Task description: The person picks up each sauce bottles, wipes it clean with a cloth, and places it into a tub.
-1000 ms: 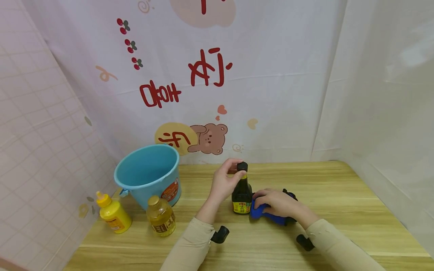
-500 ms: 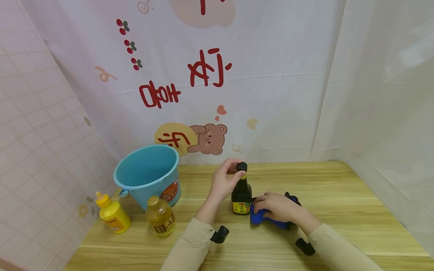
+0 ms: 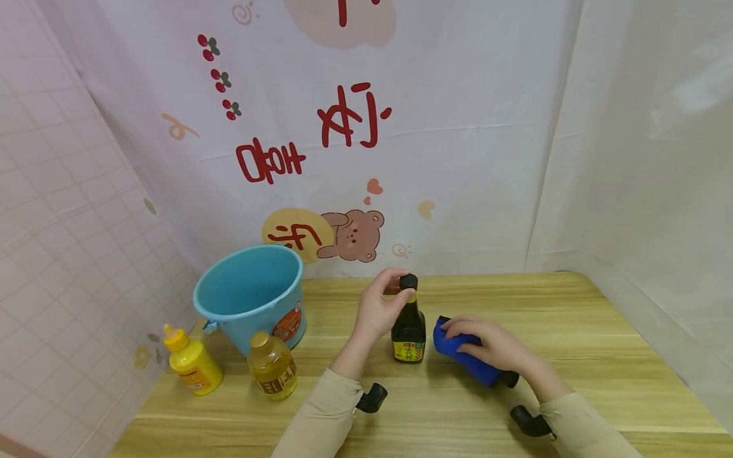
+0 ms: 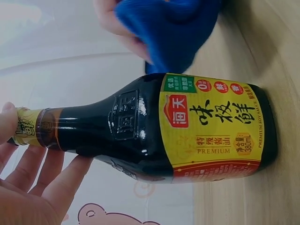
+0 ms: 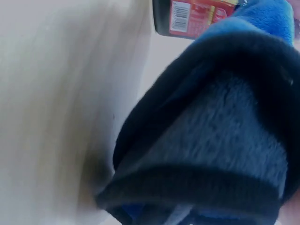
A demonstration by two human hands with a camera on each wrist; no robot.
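A dark soy sauce bottle (image 3: 408,327) with a black cap and a yellow label stands upright on the table. My left hand (image 3: 379,308) pinches it by the neck, just under the cap; the left wrist view shows thumb and fingers around the yellow neck band (image 4: 28,127). To the right of the bottle, my right hand (image 3: 495,342) grips a folded blue cloth (image 3: 471,361) from above. Black edging and a greyish side of the cloth (image 5: 220,126) fill much of the right wrist view. A gap separates cloth and bottle in the head view.
At the left stand a light-blue bucket (image 3: 289,299), a glass bottle of yellow liquid (image 3: 273,369) and a yellow squeeze bottle (image 3: 196,366). A printed white curtain (image 3: 469,159) hangs behind the wooden table (image 3: 572,331).
My right hand has drawn the cloth away from the soy sauce bottle, to the right, and its folds have shifted. The left hand and the bottle stay put.
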